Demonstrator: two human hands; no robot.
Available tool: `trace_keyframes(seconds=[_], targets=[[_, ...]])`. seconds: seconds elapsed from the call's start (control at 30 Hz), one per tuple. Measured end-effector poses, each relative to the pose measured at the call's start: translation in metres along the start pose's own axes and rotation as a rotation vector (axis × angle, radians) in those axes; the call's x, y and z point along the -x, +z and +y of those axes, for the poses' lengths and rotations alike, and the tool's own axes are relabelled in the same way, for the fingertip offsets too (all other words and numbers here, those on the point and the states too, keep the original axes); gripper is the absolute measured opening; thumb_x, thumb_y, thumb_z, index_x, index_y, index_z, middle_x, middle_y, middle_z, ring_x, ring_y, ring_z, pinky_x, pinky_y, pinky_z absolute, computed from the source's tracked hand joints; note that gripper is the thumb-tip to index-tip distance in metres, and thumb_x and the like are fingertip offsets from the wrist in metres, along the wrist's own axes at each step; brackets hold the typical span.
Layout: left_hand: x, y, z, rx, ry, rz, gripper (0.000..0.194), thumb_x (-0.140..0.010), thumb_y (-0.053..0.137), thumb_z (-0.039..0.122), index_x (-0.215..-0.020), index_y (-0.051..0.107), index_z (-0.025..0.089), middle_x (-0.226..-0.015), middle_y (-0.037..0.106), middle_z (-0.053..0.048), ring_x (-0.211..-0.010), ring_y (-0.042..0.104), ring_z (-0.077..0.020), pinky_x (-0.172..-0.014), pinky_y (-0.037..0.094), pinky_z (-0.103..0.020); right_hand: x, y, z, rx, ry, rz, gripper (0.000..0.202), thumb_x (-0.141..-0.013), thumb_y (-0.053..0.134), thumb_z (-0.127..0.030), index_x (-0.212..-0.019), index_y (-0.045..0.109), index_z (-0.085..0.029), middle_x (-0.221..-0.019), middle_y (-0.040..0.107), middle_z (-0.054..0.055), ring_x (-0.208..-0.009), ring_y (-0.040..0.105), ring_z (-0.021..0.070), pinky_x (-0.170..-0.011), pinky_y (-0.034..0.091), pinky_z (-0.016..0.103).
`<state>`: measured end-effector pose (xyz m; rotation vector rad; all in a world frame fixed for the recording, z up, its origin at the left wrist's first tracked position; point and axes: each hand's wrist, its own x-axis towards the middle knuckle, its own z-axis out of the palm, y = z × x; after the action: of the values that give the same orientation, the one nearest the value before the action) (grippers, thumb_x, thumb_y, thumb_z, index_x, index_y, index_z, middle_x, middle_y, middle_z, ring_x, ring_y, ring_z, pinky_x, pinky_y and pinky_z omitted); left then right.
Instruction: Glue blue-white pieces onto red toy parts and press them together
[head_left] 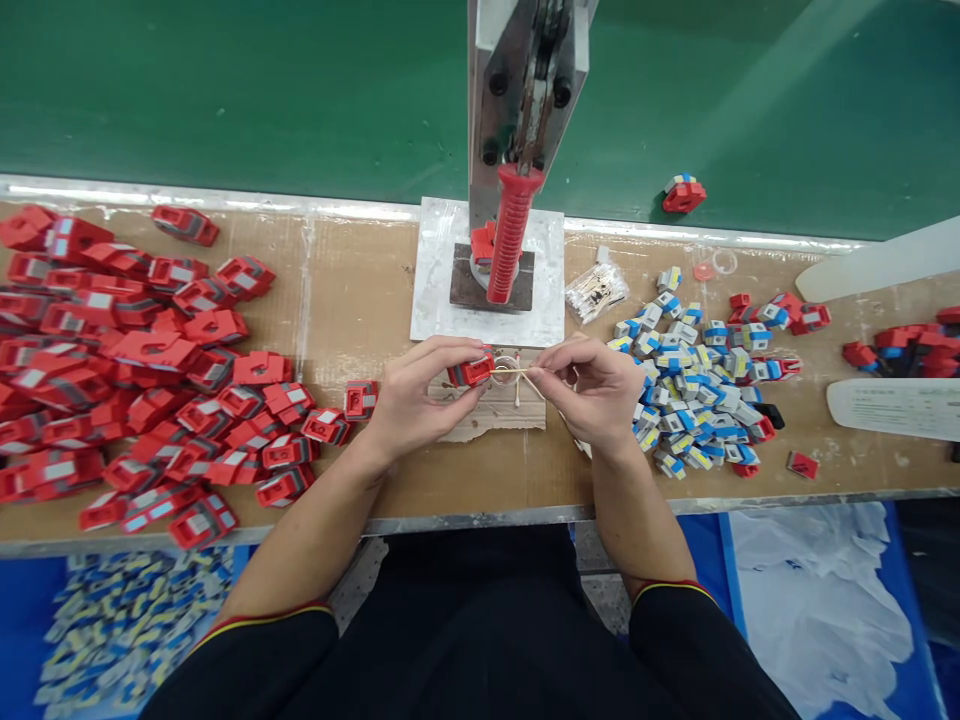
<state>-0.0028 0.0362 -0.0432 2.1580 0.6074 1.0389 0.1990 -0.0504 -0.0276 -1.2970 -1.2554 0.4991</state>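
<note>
My left hand pinches a small red toy-car-like plastic piece between thumb and fingers. In my right hand is a thin cotton swab, its tip reaching the right end of the red piece. Just below and behind the swab, a small round clear dish sits on a torn cardboard sheet. Another cotton swab lies there, its white tip toward me. One more red piece rests left of my left hand.
A hand press with a red lever stands on a metal plate straight ahead. Many red pieces are heaped left, white-blue-yellow pieces right. A bag of swabs lies by the plate. A green surface runs behind.
</note>
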Motion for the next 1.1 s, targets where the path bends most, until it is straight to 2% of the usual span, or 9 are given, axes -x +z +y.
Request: trace_keyframes(seconds=[0.2,0.5,0.57,0.63,0.73,0.83,0.93,1.0,1.1], targets=[[0.000,-0.003,-0.002,-0.012,0.012,0.025,0.024,-0.089,0.078,0.016,-0.112,0.074,0.021,-0.114,0.082,-0.006,-0.105,0.079,-0.0198,-0.094,0.066,-0.034,-0.005,-0.019,0.002,0.023,-0.055,0.030,0.016,-0.087,0.081,-0.023,-0.079,0.068,-0.026,-0.072,0.075,-0.002,-0.057,0.058,0.0128,-0.050,0.042,0.029],[-0.002,-0.010,-0.006,-0.051,0.003,0.084,0.029,-0.086,0.079,0.016,-0.113,0.075,0.026,-0.114,0.081,-0.004,-0.103,0.079,-0.0213,-0.093,0.067,-0.036,-0.006,-0.013,0.018,0.279,-0.068,-0.470,0.003,-0.093,0.075,-0.027,-0.092,0.072,-0.026,-0.091,0.077,0.003,-0.088,0.069,0.0198,-0.079,0.055,0.033],[-0.002,-0.011,-0.007,-0.047,0.012,0.091,0.032,-0.085,0.081,0.015,-0.114,0.076,0.027,-0.115,0.081,-0.004,-0.104,0.079,-0.0218,-0.094,0.067,-0.036,-0.009,-0.030,0.019,0.244,-0.057,-0.403,0.018,-0.092,0.079,-0.041,-0.100,0.073,-0.026,-0.099,0.077,0.003,-0.090,0.069,0.0193,-0.079,0.056,0.034],[-0.002,-0.012,-0.010,-0.043,0.016,0.099,0.033,-0.084,0.082,0.016,-0.114,0.076,0.028,-0.115,0.081,-0.003,-0.104,0.079,-0.0223,-0.094,0.068,-0.037,-0.015,-0.063,0.021,0.298,-0.027,-0.166,0.023,-0.094,0.076,-0.048,-0.103,0.072,-0.027,-0.100,0.076,0.002,-0.084,0.067,0.0175,-0.073,0.054,0.033],[0.000,-0.013,-0.014,-0.026,0.005,0.108,0.032,-0.085,0.082,0.020,-0.115,0.076,0.028,-0.117,0.080,-0.003,-0.106,0.079,-0.0233,-0.097,0.067,-0.039,-0.031,-0.117,0.029,0.609,0.032,0.097,0.011,-0.097,0.070,-0.037,-0.101,0.073,-0.027,-0.097,0.074,0.003,-0.082,0.063,0.0194,-0.078,0.054,0.037],[0.001,-0.013,-0.018,0.013,-0.032,0.101,0.033,-0.088,0.081,0.024,-0.120,0.074,0.027,-0.121,0.079,-0.005,-0.111,0.077,-0.0244,-0.102,0.066,-0.040,-0.051,-0.149,0.046,0.984,0.104,-0.216,0.017,-0.090,0.066,-0.016,-0.100,0.077,-0.024,-0.107,0.076,0.009,-0.101,0.063,0.0296,-0.100,0.052,0.052],[0.002,-0.011,-0.020,0.094,-0.069,0.098,0.036,-0.091,0.079,0.027,-0.126,0.071,0.027,-0.124,0.077,-0.006,-0.113,0.076,-0.0239,-0.098,0.067,-0.038,-0.065,-0.155,0.059,1.171,0.174,-0.571,0.032,-0.086,0.057,-0.004,-0.101,0.080,-0.019,-0.115,0.077,0.016,-0.107,0.060,0.0333,-0.104,0.049,0.055],[0.003,-0.009,-0.020,0.164,-0.085,0.117,0.035,-0.093,0.077,0.027,-0.128,0.070,0.027,-0.125,0.076,-0.007,-0.113,0.075,-0.0231,-0.096,0.067,-0.036,-0.068,-0.154,0.060,1.194,0.165,-0.624,0.032,-0.088,0.055,-0.005,-0.103,0.080,-0.017,-0.113,0.076,0.017,-0.106,0.060,0.0330,-0.104,0.049,0.055],[0.004,-0.004,-0.017,0.280,-0.122,0.118,0.032,-0.096,0.074,0.028,-0.128,0.069,0.024,-0.131,0.073,-0.011,-0.114,0.076,-0.0228,-0.098,0.067,-0.036,-0.063,-0.154,0.050,1.088,0.100,-0.459,0.026,-0.093,0.055,-0.014,-0.105,0.078,-0.019,-0.109,0.072,0.016,-0.106,0.062,0.0324,-0.103,0.051,0.055]])
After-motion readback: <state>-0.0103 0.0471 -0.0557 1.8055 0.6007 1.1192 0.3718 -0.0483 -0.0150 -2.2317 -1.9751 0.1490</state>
